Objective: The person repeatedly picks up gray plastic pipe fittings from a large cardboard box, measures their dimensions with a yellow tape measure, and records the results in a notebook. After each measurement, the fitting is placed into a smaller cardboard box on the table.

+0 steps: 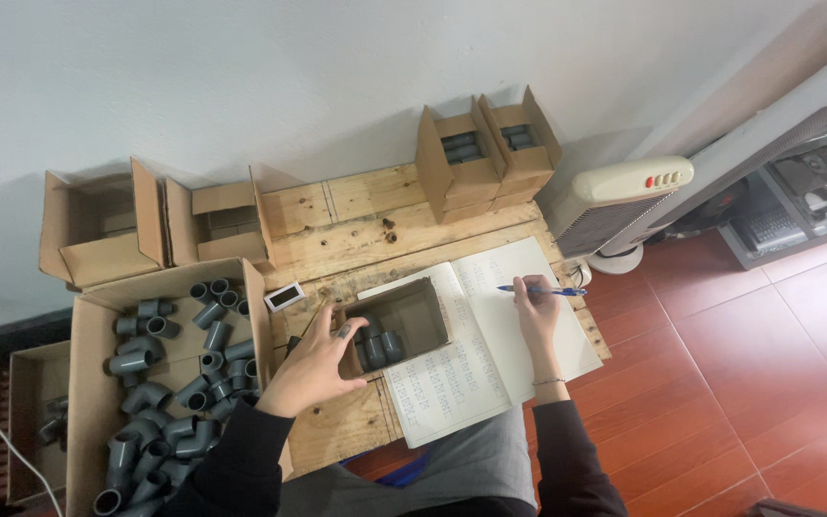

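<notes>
- I see my left hand [316, 364] resting on the left wall of a small open cardboard box [402, 325] in the middle of the wooden counter [356, 230]; the fingers curl over the box's edge, a loose grip on the cardboard.
- Inside that small box stand a few grey pipe elbows [382, 348], packed against its near wall.
- My right hand [536, 311] is closed around a blue pen [540, 289], the pen lying across the fingers and pointing left over the right page of an open notebook [490, 359].
- The notebook lies under and to the right of the small box, with rows of handwriting on both pages.
- To the left, a large carton [88, 383] is full of loose grey elbow fittings [169, 383].
- A small white device with a dark screen [284, 298] lies between the carton and the small box.
- Far left, two open, flapped boxes [160, 235] stand against the wall; far right on the counter, two upright boxes [485, 153] hold more grey fittings.
- A white fan heater [614, 206] stands on the red tiled floor [758, 364] to the right.
</notes>
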